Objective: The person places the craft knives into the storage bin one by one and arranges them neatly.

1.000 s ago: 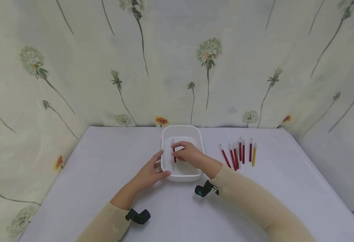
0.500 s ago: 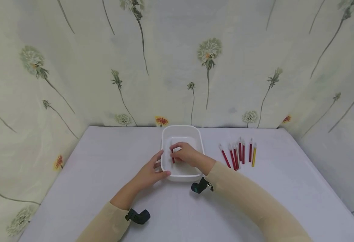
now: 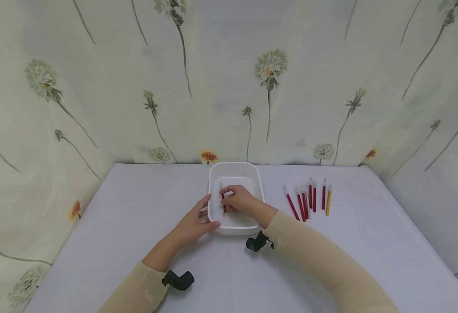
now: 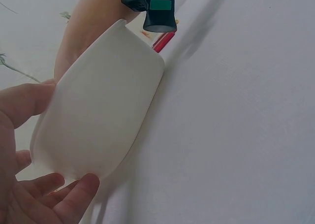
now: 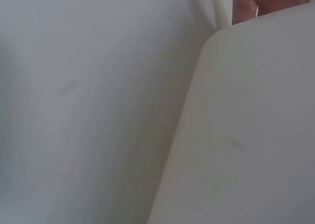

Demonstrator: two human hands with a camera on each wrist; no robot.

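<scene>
A pale fabric backdrop printed with dandelions [image 3: 270,65] fills the top of the frame above a white cloth-covered table [image 3: 154,187]. At centre sits a white rectangular plastic tub [image 3: 234,165], its long sides running up the picture; it looks light, fairly stiff and smooth, best held by its rim. The left hand [image 3: 191,222] spreads thumb and fingers against its lower-left corner. Over the tub, the right hand [image 3: 244,202] appears to pinch a slim red pen-like stick [image 3: 224,205] with a clear tip, likely light, rigid and easily rolled, best gripped mid-barrel. It lies within the tub's left half, long axis near vertical in frame, red end downward. Similar red sticks [image 3: 304,206] lie right of centre, tips upward, beside one yellow stick [image 3: 328,203].
</scene>
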